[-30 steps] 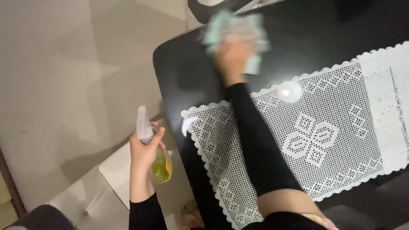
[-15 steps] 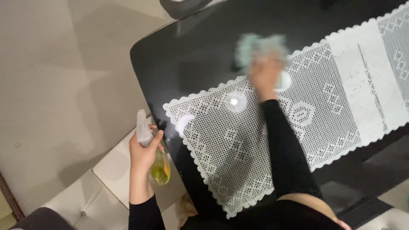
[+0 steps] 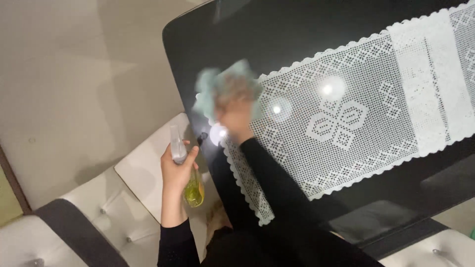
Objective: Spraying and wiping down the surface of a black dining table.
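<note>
Head view: left hand (image 3: 174, 170) grips clear yellow-liquid spray bottle (image 3: 185, 168); right hand (image 3: 236, 116) clutches blurred pale-green cloth (image 3: 222, 89) on glossy black table (image 3: 277, 34); risk: snagging white lace runner (image 3: 356, 109).

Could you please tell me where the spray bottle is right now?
In the head view, the spray bottle is held upright in the left hand, lower left of centre, off the black table edge and above the white cushioned seat.
</note>
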